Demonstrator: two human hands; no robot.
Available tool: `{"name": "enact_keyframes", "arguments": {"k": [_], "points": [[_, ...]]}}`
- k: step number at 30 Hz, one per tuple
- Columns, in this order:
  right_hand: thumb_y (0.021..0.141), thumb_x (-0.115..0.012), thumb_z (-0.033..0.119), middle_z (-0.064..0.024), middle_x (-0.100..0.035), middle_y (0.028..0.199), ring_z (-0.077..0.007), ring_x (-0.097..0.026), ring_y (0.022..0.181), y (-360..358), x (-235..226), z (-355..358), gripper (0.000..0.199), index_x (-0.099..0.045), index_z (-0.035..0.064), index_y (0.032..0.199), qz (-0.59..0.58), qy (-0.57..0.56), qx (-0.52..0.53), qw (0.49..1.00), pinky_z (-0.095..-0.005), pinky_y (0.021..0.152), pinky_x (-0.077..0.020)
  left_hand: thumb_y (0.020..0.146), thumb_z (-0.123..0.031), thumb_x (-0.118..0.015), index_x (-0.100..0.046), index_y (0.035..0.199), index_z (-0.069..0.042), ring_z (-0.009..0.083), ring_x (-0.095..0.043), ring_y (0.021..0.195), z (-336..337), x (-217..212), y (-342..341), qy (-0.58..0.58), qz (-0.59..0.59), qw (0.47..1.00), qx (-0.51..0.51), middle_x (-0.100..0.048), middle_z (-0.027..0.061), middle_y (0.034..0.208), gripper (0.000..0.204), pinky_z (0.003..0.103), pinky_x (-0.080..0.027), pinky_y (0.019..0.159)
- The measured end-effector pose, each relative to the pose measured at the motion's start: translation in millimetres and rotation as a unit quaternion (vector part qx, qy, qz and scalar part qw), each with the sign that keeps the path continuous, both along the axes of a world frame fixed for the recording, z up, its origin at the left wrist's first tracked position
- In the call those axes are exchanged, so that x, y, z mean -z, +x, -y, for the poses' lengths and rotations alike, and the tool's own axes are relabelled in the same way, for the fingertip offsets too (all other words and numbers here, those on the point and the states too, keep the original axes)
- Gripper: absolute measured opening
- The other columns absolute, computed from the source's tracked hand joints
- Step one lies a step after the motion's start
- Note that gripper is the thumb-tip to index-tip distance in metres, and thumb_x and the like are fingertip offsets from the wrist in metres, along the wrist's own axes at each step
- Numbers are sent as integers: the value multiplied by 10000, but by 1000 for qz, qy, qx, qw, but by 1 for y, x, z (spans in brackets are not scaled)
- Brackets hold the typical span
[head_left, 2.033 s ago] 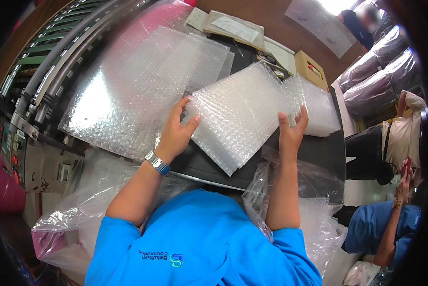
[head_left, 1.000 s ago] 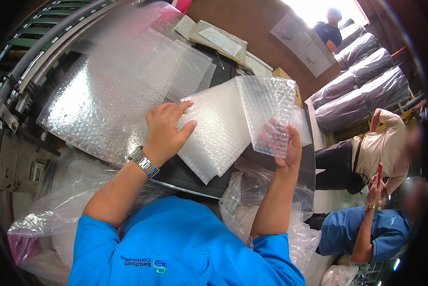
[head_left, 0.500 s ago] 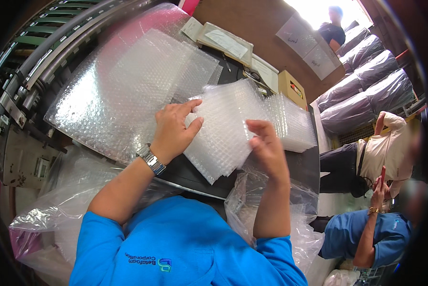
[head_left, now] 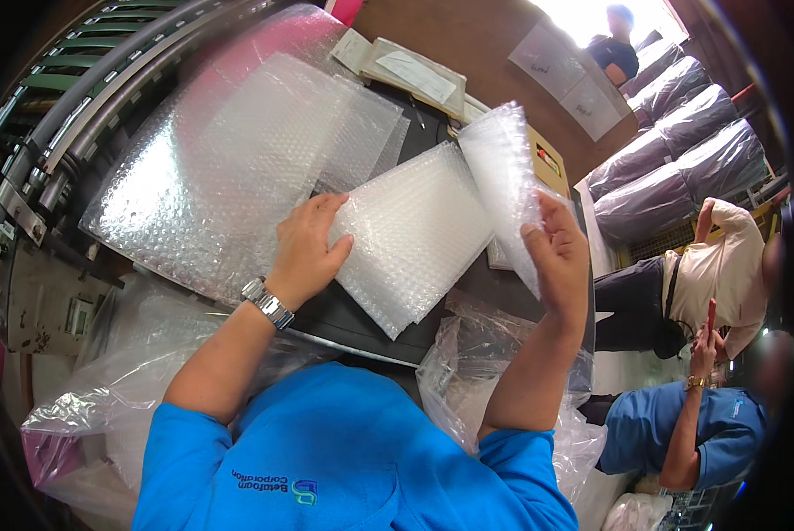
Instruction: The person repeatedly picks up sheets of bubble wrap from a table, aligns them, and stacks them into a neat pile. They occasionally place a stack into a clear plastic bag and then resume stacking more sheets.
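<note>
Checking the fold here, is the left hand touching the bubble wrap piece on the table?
Touching: the head view shows the left hand pressed flat on the bubble wrap piece.

We find bare dark table [head_left: 344,310] only near us; a bubble-wrap stack [head_left: 229,168] blocks the left, a box [head_left: 545,159] the far right.

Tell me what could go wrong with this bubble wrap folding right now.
1. The right hand lifts the loose flap by its edge only; it might slip and spring open.
2. The left hand presses just one side of the folded piece, so it could slide on the dark table.
3. The big bubble wrap sheet lies right beside it and could get caught up.
</note>
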State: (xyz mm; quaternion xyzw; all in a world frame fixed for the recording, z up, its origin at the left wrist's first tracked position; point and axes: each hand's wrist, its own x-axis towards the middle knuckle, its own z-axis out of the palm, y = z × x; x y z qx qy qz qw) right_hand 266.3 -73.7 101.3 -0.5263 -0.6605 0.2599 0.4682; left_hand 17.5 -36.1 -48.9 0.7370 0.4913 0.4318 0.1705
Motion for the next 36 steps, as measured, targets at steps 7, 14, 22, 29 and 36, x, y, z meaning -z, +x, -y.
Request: {"name": "enact_keyframes", "arguments": {"k": [7, 14, 22, 29, 36], "points": [[788, -507, 20, -114, -546, 1081, -151, -525, 959, 18, -7, 0, 395, -459, -53, 1173, -49, 4, 12, 999, -266, 860, -383, 749, -276, -611, -404, 1256, -64, 292, -480, 1029, -8, 0, 5, -8, 35, 999, -25, -526, 139, 1097, 588, 411, -331, 897], [814, -562, 115, -101, -526, 1126, -157, -494, 1025, 9, 12, 3, 413, -462, -13, 1194, -51, -61, -35, 996, -264, 887, -362, 767, -253, -572, -442, 1215, -47, 292, -476, 1030, -12, 2, 5, -11, 52, 999, -4, -517, 144, 1112, 511, 406, -346, 879], [816, -516, 513, -45, -486, 1092, -154, -461, 976, 36, 59, -10, 556, -450, 103, 1186, -20, -49, 167, 985, -305, 791, -378, 836, -279, -499, -464, 1174, 5, 319, -462, 1077, -31, -19, -10, 27, 220, 975, -27, -498, 202, 1136, 442, 384, -342, 935], [665, -499, 735, -199, -263, 1350, -365, -303, 1205, 50, 159, -18, 1002, -169, 103, 1369, -360, -372, 132, 845, -611, 868, -313, 825, -365, -545, -354, 1284, 14, 306, -356, 1217, -71, -32, 9, -131, 20, 989, 70, -378, 218, 1304, 625, 360, -278, 1001], [681, -571, 654, -181, -384, 1284, -326, -397, 1172, 30, 181, -26, 929, -260, 64, 1327, -488, -284, 69, 823, -528, 946, -333, 791, -294, -584, -288, 1321, 21, 303, -312, 1250, -49, -21, 0, -336, 170, 895, 239, -329, 227, 1338, 684, 366, -251, 1022]]}}
